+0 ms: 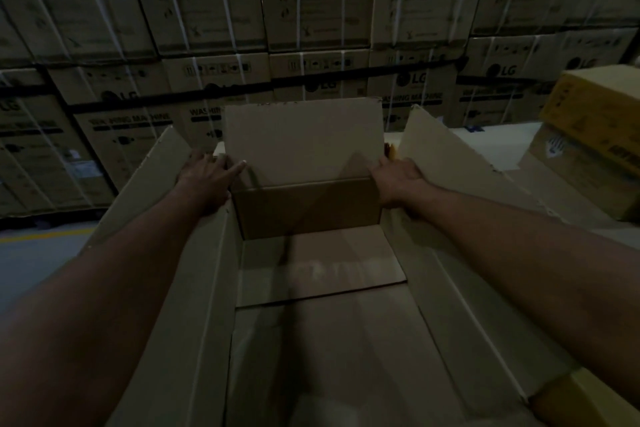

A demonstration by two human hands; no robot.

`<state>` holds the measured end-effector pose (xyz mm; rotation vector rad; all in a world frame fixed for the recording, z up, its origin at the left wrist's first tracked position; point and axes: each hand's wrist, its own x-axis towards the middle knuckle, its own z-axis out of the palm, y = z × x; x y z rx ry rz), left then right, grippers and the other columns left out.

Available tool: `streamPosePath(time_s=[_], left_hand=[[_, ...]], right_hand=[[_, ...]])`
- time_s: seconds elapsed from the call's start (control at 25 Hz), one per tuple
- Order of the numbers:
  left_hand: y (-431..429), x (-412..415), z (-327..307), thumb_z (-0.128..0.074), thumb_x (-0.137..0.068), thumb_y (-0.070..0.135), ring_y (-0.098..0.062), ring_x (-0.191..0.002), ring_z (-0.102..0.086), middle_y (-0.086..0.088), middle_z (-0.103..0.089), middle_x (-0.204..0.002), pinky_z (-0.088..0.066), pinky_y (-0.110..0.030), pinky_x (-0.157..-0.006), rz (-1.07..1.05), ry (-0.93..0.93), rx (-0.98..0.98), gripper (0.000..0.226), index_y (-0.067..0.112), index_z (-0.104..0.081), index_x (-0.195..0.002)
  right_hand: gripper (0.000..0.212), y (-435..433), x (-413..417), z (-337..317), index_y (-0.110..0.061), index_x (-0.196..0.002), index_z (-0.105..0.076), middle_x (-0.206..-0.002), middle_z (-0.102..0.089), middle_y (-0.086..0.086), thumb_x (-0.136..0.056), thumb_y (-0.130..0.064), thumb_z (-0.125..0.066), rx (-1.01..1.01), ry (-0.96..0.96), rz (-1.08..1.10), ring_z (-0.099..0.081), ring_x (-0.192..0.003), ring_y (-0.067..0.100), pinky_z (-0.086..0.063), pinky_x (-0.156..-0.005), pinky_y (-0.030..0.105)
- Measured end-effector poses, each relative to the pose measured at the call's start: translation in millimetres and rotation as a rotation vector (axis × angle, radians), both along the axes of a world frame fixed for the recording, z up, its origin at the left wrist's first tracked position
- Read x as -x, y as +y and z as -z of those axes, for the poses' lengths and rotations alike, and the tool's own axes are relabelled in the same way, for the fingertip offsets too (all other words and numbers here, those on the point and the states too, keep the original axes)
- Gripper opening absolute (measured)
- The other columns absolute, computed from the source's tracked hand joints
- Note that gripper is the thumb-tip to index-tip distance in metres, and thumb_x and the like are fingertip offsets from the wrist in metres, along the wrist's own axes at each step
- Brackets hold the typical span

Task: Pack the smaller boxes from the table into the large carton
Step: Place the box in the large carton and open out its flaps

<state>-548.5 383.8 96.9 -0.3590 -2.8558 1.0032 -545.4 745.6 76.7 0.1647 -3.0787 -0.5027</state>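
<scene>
The large carton (311, 322) stands with its flaps up, and its interior is open room below the fingers. The left hand (207, 177) lays straight fingers on the left edge of the far flap (304, 139). The right hand (398, 180) meets that flap's right edge; its fingers are hidden, so I cannot tell its grip. A yellow box (595, 114) sits well to the right.

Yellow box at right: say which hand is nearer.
Right. The right hand is at the large carton's far right corner, toward the yellow box; the left hand is at the far left corner, farther away.

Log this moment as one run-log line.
large carton: open, empty | far flap: upright | left hand: at far-left corner | right hand: at far-right corner
</scene>
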Motion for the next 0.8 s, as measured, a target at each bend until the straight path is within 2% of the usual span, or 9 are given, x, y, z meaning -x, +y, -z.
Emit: streamPosePath(time_s=[0.08,0.16,0.28,0.36,0.4,0.52,0.6,0.68,0.8], left_hand=[[14,-14,-7,-0.045,-0.099,0.056,-0.033,-0.147,-0.031,-0.01,-0.031,-0.162,-0.015,-0.052,-0.121,-0.037,-0.006,-0.032,0.068,0.032,-0.022,-0.159],[23,-28,-16,-0.049,-0.096,0.059,-0.033,-0.149,-0.027,-0.007,-0.037,-0.16,-0.006,-0.059,-0.121,-0.073,-0.018,-0.013,0.065,0.033,-0.034,-0.154],[27,-60,-37,-0.054,-0.098,0.039,-0.042,-0.149,-0.026,-0.011,-0.041,-0.156,-0.001,-0.07,-0.118,-0.164,0.021,-0.025,0.051,0.03,-0.046,-0.148],[24,-87,-56,-0.048,-0.101,0.029,-0.049,-0.15,-0.018,-0.018,-0.033,-0.16,0.0,-0.074,-0.116,-0.291,0.068,-0.009,0.046,0.025,-0.048,-0.147],[22,-98,-64,-0.046,-0.102,0.029,-0.051,-0.15,-0.015,-0.019,-0.028,-0.163,-0.002,-0.076,-0.114,-0.345,0.085,-0.02,0.047,0.024,-0.047,-0.149],[12,-127,-74,-0.047,-0.103,0.031,-0.05,-0.145,-0.029,-0.017,-0.019,-0.165,-0.029,-0.066,-0.111,-0.443,0.067,-0.194,0.052,0.02,-0.039,-0.153],[0,-144,-73,-0.049,-0.103,0.027,-0.04,-0.13,-0.049,-0.021,-0.034,-0.154,-0.046,-0.049,-0.1,-0.398,0.1,-0.358,0.042,0.017,-0.049,-0.143],[-14,-156,-73,-0.051,-0.102,0.027,-0.033,-0.114,-0.058,-0.018,-0.052,-0.131,-0.049,-0.042,-0.089,-0.324,0.178,-0.461,0.031,0.015,-0.057,-0.13],[-32,-165,-74,-0.055,-0.101,0.031,-0.032,-0.099,-0.063,-0.016,-0.061,-0.112,-0.055,-0.041,-0.083,-0.244,0.181,-0.557,0.027,0.011,-0.062,-0.118]], right_hand=[[0.053,-6,-18,-4,-0.023,-0.132,-0.057,-0.133,-0.054,0.007,-0.086,-0.046,-0.069,0.008,0.061,-0.002,-0.052,-0.122,0.028,-0.042,-0.098,0.045],[0.04,-8,-40,-12,-0.027,-0.123,-0.065,-0.129,-0.055,0.006,-0.087,-0.045,-0.065,-0.174,0.205,0.013,-0.046,-0.121,0.029,-0.035,-0.098,0.048],[0.042,4,-74,-29,-0.026,-0.126,-0.066,-0.151,-0.038,0.016,-0.087,-0.042,-0.064,-0.286,0.317,0.188,-0.03,-0.14,0.039,-0.021,-0.113,0.057],[0.047,15,-95,-41,-0.025,-0.128,-0.063,-0.164,-0.019,0.02,-0.086,-0.046,-0.064,-0.292,0.365,0.277,-0.013,-0.15,0.045,-0.009,-0.117,0.065],[0.051,19,-103,-47,-0.024,-0.131,-0.061,-0.165,-0.016,0.021,-0.085,-0.047,-0.065,-0.263,0.383,0.306,-0.011,-0.15,0.046,-0.009,-0.117,0.067],[0.058,20,-129,-60,-0.02,-0.139,-0.055,-0.162,-0.023,0.02,-0.087,-0.042,-0.064,-0.143,0.375,0.347,-0.034,-0.139,0.042,-0.033,-0.109,0.056],[0.052,18,-146,-69,-0.018,-0.138,-0.056,-0.155,-0.032,0.019,-0.09,-0.036,-0.063,-0.074,0.361,0.344,-0.044,-0.129,0.038,-0.042,-0.097,0.046],[0.043,21,-157,-77,-0.017,-0.134,-0.06,-0.145,-0.04,0.017,-0.094,-0.03,-0.06,-0.012,0.334,0.345,-0.049,-0.123,0.036,-0.047,-0.09,0.042],[0.039,32,-171,-82,-0.016,-0.133,-0.061,-0.143,-0.039,0.016,-0.096,-0.026,-0.056,0.028,0.274,0.332,-0.049,-0.125,0.037,-0.05,-0.086,0.042]])
